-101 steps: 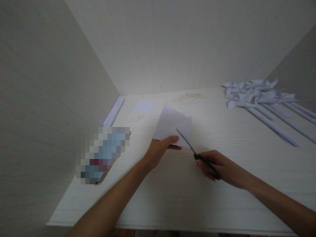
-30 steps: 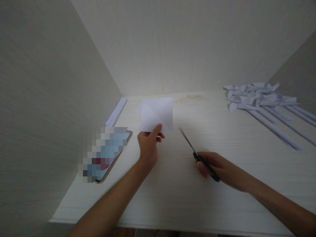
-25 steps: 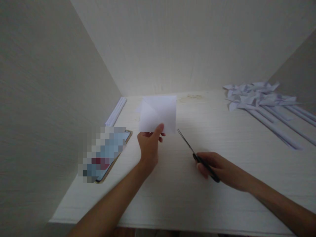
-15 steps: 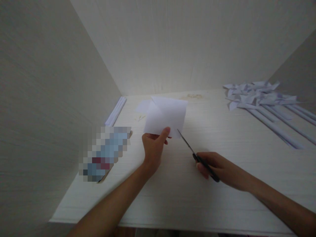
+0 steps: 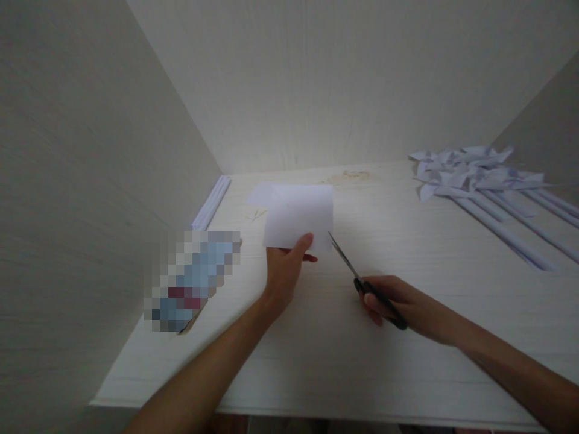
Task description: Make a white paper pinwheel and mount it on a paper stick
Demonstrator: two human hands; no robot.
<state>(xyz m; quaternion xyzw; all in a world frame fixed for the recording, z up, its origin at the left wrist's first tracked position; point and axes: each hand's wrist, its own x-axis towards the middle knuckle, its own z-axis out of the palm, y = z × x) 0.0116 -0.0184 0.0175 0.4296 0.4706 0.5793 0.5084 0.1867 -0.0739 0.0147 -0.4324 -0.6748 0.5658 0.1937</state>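
Left hand [image 5: 284,268] pinches paper [image 5: 299,216]; right hand [image 5: 398,301] grips seemingly closed scissors [image 5: 362,283].

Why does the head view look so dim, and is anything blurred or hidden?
Head view: light pools at the back wall, so the paper glows while the left hand, right hand and scissors sit in shade; the phone is pixelated; edges bow slightly.

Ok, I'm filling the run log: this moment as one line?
left hand: holds paper square | right hand: holds scissors, tips at paper's corner
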